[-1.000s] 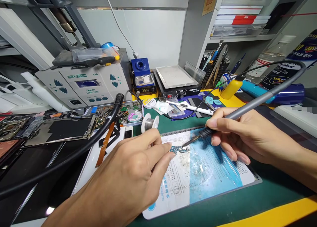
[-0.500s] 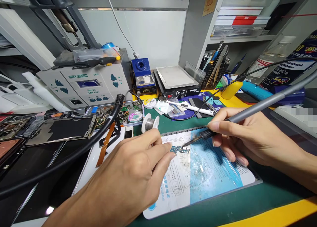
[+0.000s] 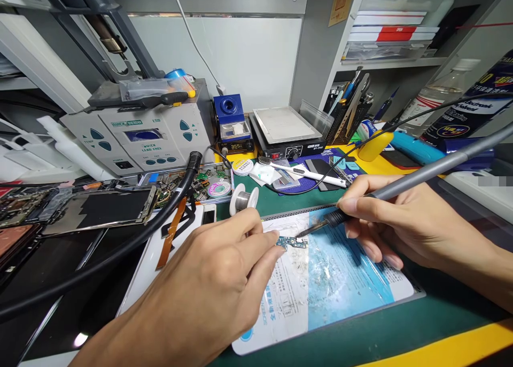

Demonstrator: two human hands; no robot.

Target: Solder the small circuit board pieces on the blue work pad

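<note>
Between the thumb and fingers of my left hand [image 3: 224, 271] is the left end of a small blue circuit board [image 3: 294, 242]; that end is hidden. My right hand [image 3: 401, 223] is closed around a grey-handled soldering iron [image 3: 417, 177], much like a pen. The iron's dark tip points down and left and meets the board's upper edge, near a small white part. Under both lies a white and blue printed sheet [image 3: 328, 292] with worn, stained patches. A spool of solder wire [image 3: 243, 199] stands just behind my left hand.
At the back are a hot-air station [image 3: 144, 137], a blue soldering station [image 3: 230, 121] and a flat heating plate [image 3: 286, 125]. A thick black hose [image 3: 160, 223] crosses the left side over phone parts. A white brush [image 3: 304, 172] lies behind the sheet. The iron's cable runs across the right.
Almost nothing differs. Both hands, the board and the iron's tip keep their places, apart from a very slight shift of the whole view.
</note>
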